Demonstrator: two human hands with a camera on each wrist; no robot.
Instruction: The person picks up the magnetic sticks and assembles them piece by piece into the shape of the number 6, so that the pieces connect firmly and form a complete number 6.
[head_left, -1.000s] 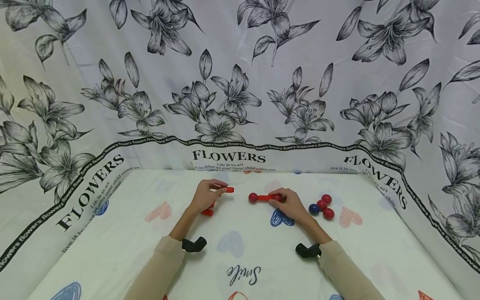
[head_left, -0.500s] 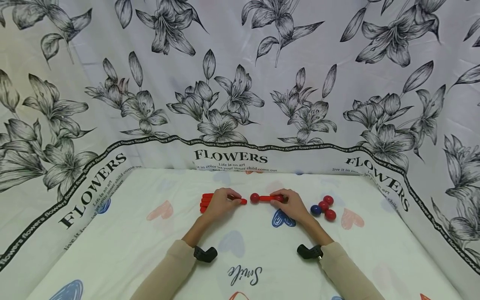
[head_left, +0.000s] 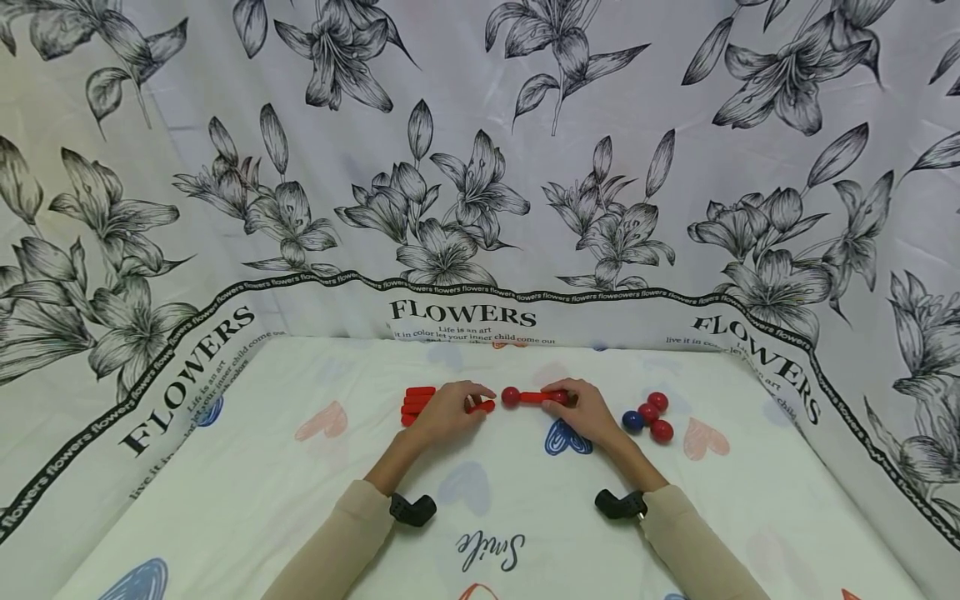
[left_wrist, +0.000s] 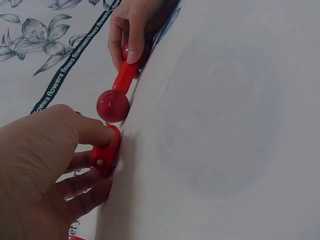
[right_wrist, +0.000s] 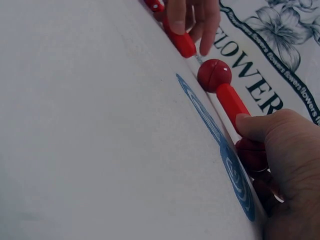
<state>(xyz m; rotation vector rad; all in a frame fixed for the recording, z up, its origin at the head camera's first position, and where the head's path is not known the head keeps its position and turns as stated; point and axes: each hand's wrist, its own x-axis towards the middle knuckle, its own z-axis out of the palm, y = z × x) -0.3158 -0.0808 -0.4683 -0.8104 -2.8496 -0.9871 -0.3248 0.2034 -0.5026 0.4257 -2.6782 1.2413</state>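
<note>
My left hand pinches a red stick between thumb and fingers; in the left wrist view the stick shows a pale dot near one end. Just right of it is a dark red ball, a small gap away, attached to another red stick. A second red ball is at that stick's other end. My right hand grips this end, its thumb on the stick and fingers partly hidden behind the ball.
Several red sticks lie side by side left of my left hand. Several red balls and a blue ball sit together right of my right hand. A flower-printed curtain stands behind the white cloth.
My left hand has moved right from near the row of sticks, bringing its red stick close to the left ball. My right hand keeps its grip in nearly the same place.
</note>
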